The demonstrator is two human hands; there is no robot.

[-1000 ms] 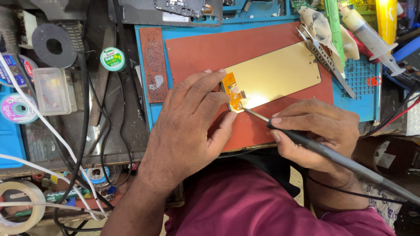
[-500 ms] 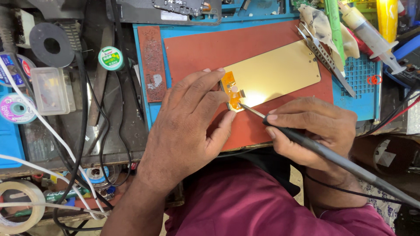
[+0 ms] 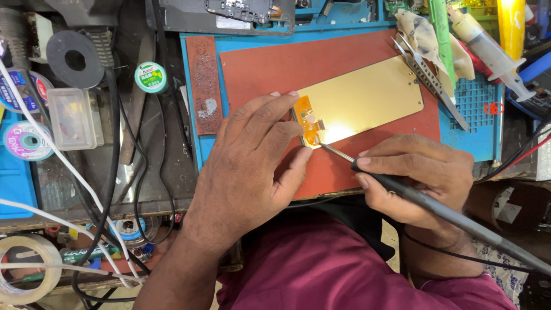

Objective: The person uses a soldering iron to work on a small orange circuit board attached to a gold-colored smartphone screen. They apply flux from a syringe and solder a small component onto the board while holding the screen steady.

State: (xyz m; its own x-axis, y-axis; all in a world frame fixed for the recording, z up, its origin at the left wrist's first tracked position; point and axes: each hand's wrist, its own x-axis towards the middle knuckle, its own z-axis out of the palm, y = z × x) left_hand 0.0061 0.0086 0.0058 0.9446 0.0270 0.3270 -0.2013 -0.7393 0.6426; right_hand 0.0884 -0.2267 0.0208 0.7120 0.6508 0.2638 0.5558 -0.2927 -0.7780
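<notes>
On the table: red mat [image 3: 270, 69], bearing gold panel [image 3: 367, 97]. Left hand [image 3: 247, 172] flat, fingers [image 3: 261, 115] spread, pinning orange flex strip [image 3: 307, 121] at panel's left end. Right hand [image 3: 419, 178], fingers wrapped around black soldering iron [image 3: 436, 208], tip touching strip.

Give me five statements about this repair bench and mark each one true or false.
1. The right hand holds a soldering iron. True.
2. The iron's tip meets the orange flex connector. True.
3. The gold panel lies on a green mat. False: the mat is red-brown.
4. The left hand holds tweezers. False: its fingers press the panel's edge; the tweezers lie apart.
5. A roll of tape sits lower left. True.
</notes>
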